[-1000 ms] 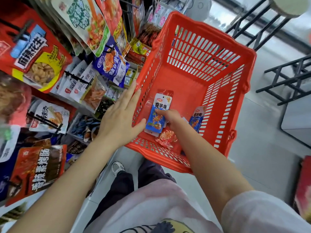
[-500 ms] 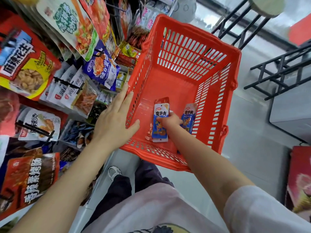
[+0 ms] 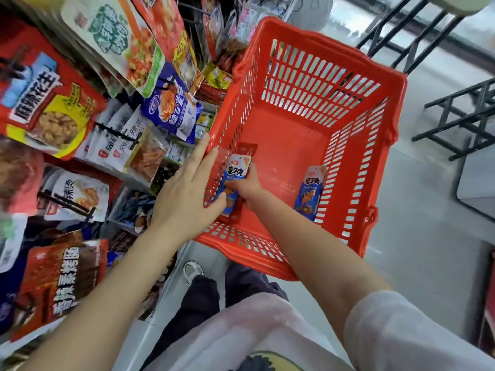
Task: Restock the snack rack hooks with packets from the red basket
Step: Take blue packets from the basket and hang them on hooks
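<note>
A: Packets first: where are they?
B: Two blue-and-white ones sit inside the red basket (image 3: 308, 129). One packet (image 3: 235, 178) is by the basket's left wall, with a red packet (image 3: 247, 149) showing just behind its top end. The second blue packet (image 3: 310, 192) leans against the right wall, well apart from the first.

A: And the right hand?
B: The right hand (image 3: 247, 187) is down in the basket, fingers curled round the lower part of the left packet, gripping it.

A: The left hand?
B: The left hand (image 3: 187, 194) lies flat against the outside of the basket's left wall, fingers straight and spread, thumb near the lower slots. It grasps nothing.

A: What is on the left?
B: The snack rack (image 3: 115, 135), crowded with hanging bags: a red peanut bag (image 3: 45, 103), a blue-and-white bag (image 3: 174, 108) just beside the basket's rim, and a dark red bag (image 3: 61, 282) lower down.

A: Below?
B: Dark trousers (image 3: 209, 295), a white shoe (image 3: 192, 270), grey floor (image 3: 428, 236).
</note>
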